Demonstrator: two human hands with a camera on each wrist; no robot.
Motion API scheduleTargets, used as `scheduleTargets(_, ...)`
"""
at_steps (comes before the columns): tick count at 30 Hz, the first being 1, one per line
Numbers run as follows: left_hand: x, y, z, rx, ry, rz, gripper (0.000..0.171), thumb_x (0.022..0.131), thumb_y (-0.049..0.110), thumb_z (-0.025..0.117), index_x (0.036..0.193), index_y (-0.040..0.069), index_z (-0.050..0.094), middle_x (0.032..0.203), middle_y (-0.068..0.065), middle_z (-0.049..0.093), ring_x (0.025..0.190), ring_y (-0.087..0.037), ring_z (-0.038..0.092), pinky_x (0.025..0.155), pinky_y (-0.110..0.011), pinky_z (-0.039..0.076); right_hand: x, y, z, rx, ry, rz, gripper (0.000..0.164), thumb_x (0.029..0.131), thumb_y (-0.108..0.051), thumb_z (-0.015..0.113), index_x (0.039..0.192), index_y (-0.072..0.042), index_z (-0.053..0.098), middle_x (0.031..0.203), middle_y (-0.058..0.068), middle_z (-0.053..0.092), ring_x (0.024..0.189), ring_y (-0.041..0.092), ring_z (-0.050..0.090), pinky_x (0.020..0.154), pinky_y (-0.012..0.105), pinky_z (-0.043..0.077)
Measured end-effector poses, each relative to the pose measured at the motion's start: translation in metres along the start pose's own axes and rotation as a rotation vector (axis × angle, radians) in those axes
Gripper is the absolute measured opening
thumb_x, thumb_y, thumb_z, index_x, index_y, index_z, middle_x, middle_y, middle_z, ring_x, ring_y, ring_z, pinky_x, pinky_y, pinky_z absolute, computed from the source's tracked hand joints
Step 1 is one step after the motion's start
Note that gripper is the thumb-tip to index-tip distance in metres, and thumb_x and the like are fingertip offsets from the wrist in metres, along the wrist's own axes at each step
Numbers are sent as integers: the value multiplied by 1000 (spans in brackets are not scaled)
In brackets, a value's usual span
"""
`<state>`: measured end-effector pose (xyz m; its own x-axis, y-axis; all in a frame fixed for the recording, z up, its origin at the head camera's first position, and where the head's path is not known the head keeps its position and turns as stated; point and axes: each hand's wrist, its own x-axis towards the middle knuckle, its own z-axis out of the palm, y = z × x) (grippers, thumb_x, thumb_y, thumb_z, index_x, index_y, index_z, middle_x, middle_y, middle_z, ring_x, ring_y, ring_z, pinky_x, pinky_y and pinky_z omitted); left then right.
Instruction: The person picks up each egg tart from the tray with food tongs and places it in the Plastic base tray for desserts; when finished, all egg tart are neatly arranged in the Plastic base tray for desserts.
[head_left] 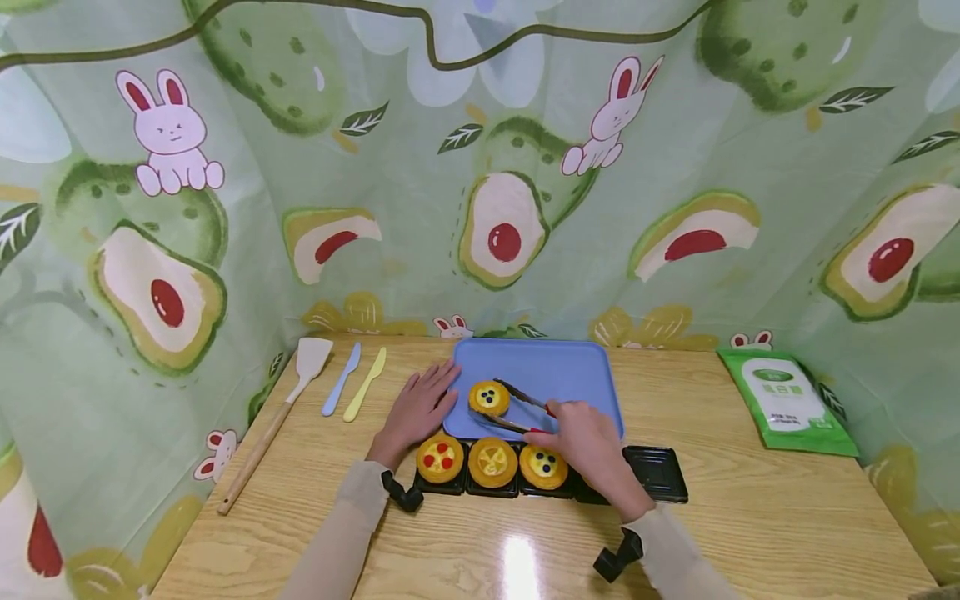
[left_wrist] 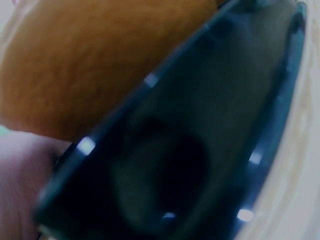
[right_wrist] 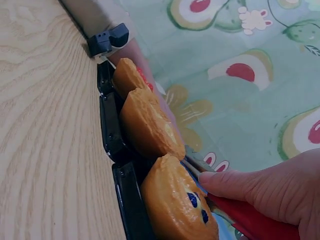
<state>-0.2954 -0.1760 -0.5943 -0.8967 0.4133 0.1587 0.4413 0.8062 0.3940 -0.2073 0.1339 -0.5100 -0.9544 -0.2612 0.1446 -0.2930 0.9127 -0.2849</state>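
My right hand (head_left: 588, 437) grips a pair of tongs (right_wrist: 250, 215) by its red handles, the thumb pressed along one of them. The tong arms spread on either side of a blueberry tart (head_left: 490, 400), which sits on the blue tray (head_left: 555, 358) near its left side. Fingers extended, my left hand (head_left: 417, 410) rests at the tray's left edge. In front of the tray stand a tart with red fruit (head_left: 439, 460), a tart with pale yellow slices (head_left: 492, 462) and another blueberry tart (head_left: 543, 467), each in a black plastic holder (right_wrist: 131, 200).
At the right end of the row, a black holder (head_left: 656, 473) shows bare beyond my right hand. A white spatula (head_left: 279, 408), a blue knife (head_left: 342, 379) and a yellow knife (head_left: 365, 385) lie on the left. A green-and-white packet (head_left: 787, 400) lies at the right, near the curtain (head_left: 420, 167).
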Motion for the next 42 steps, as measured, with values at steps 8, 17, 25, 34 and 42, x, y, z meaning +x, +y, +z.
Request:
scheduleTargets(8, 0, 1, -1, 2, -9, -6, 59, 113, 47, 36, 167, 25, 29, 172, 4, 24, 160, -29, 20, 128, -57, 11, 1, 0, 5, -16, 48, -32, 51, 82, -57, 85, 77, -14, 59, 59, -5, 32, 42, 13, 37, 42, 25, 18)
scheduleTargets(17, 1, 0, 1, 7, -16, -9, 59, 113, 49, 34, 167, 27, 27, 173, 5, 22, 160, -28, 18, 128, -56, 11, 1, 1, 4, -22, 72, -50, 51, 83, -54, 84, 73, -15, 53, 59, -5, 31, 43, 13, 37, 42, 25, 19)
scheduleTargets(25, 1, 1, 1, -9, 4, -3, 58, 113, 46, 36, 167, 26, 29, 172, 3, 24, 160, -30, 20, 128, -56, 12, 0, 3, 0, -11, 74, -49, 51, 85, -54, 82, 73, -17, 49, 60, -5, 34, 44, 13, 38, 42, 24, 22)
scheduleTargets(34, 1, 2, 0, -7, 6, 8, 58, 113, 46, 37, 166, 24, 31, 172, 2, 26, 160, -31, 21, 128, -57, 14, -1, 7, -6, -66, 139, -77, 52, 84, -54, 83, 73, -17, 48, 56, -4, 35, 40, 13, 37, 39, 25, 21)
scheduleTargets(42, 1, 2, 0, -14, 9, 5, 58, 113, 46, 38, 166, 24, 33, 172, 2, 26, 160, -31, 21, 127, -57, 14, 0, 10, -13, -67, 131, -51, 52, 83, -55, 84, 74, -15, 52, 56, -4, 37, 41, 13, 38, 37, 25, 23)
